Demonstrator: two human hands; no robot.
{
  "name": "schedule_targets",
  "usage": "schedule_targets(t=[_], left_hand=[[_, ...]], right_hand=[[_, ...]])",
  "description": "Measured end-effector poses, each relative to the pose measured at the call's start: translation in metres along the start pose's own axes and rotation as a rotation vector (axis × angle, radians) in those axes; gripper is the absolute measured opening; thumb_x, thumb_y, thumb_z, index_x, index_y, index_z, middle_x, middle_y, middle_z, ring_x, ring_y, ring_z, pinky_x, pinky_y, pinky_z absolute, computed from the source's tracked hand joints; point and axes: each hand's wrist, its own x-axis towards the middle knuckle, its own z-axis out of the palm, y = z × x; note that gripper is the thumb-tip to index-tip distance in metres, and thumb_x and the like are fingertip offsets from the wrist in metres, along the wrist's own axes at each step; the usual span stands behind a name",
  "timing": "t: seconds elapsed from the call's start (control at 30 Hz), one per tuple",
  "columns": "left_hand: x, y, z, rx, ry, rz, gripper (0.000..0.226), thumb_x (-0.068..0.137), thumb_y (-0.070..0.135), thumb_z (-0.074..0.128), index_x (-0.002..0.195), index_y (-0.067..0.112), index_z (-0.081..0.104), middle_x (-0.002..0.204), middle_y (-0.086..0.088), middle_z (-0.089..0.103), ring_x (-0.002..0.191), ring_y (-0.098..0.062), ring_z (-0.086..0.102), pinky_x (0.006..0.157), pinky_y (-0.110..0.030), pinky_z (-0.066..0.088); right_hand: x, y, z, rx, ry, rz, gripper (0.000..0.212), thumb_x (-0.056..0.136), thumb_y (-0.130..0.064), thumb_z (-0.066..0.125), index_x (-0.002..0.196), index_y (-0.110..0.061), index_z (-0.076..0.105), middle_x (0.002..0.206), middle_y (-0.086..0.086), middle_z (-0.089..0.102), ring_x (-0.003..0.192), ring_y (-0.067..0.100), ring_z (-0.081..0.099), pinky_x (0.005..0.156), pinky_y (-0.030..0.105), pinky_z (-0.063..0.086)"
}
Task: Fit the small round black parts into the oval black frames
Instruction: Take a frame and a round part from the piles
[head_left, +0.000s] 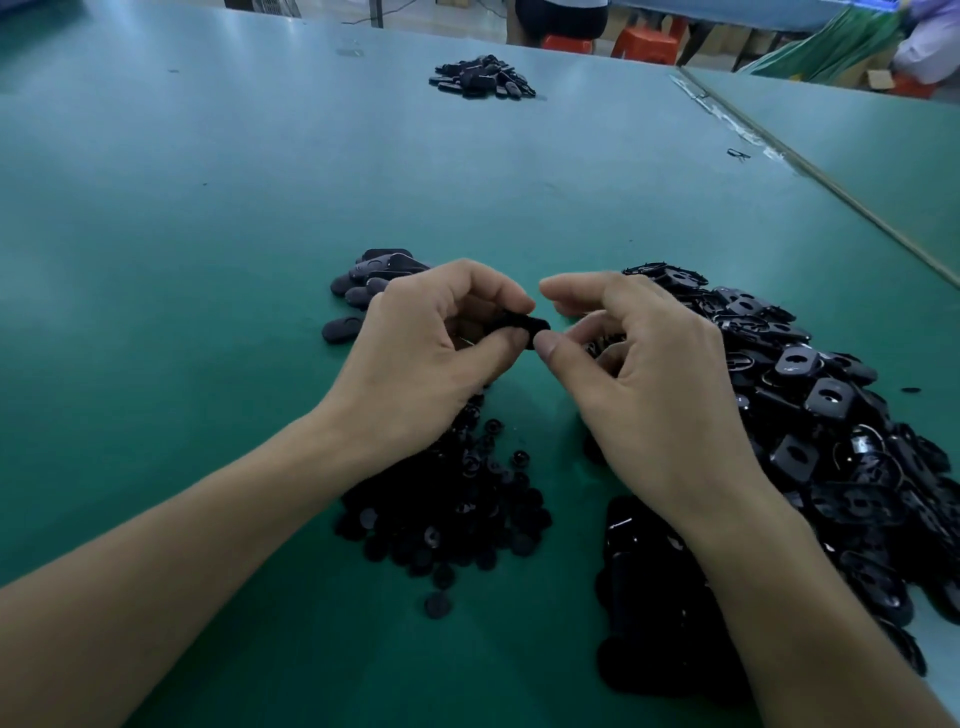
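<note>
Green table (218, 218): hands (415, 364) pinch oval frame (531, 327).

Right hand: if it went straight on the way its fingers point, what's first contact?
The black part pinched in the left hand. The right hand points leftward straight at it, thumb seemingly almost touching; the left fingertips come right behind. Depth is unclear from one view.

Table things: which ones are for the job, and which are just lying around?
For the job: left hand, right hand, held piece, round parts, frames, oval pieces.
Lying about: far pile, stools, scrap, green cloth.
</note>
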Motion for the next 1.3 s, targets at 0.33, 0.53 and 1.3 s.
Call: schedule_targets(t=[0.33, 0.53, 1.3], left_hand=[[0.001, -0.001, -0.005, -0.196, -0.051, -0.087, 0.023, 0.080, -0.004, 0.077, 0.092, 0.013, 0.069, 0.075, 0.001, 0.076, 0.063, -0.008, 0.069, 0.063, -0.018, 0.055], [0.001, -0.001, -0.005, -0.218, -0.055, -0.108, 0.022, 0.079, -0.005, 0.077, 0.090, 0.012, 0.069, 0.073, 0.001, 0.076, 0.061, -0.007, 0.069, 0.061, -0.016, 0.054], [0.002, -0.001, -0.008, -0.025, 0.039, -0.032, 0.022, 0.074, 0.003, 0.085, 0.082, 0.020, 0.073, 0.069, 0.005, 0.075, 0.059, -0.006, 0.069, 0.060, -0.017, 0.054]], right_hand=[[0.003, 0.008, -0.004, 0.244, -0.079, 0.123, 0.019, 0.088, -0.010, 0.073, 0.095, -0.027, 0.076, 0.081, -0.012, 0.076, 0.076, 0.002, 0.072, 0.077, 0.024, 0.057], [0.003, 0.010, -0.004, 0.268, -0.098, 0.163, 0.015, 0.087, -0.010, 0.075, 0.096, -0.022, 0.078, 0.078, -0.011, 0.075, 0.074, 0.001, 0.072, 0.069, 0.016, 0.052], [0.001, 0.000, -0.002, 0.154, -0.059, 0.178, 0.018, 0.090, -0.010, 0.070, 0.098, -0.025, 0.077, 0.078, -0.010, 0.076, 0.074, 0.003, 0.072, 0.072, 0.029, 0.059]])
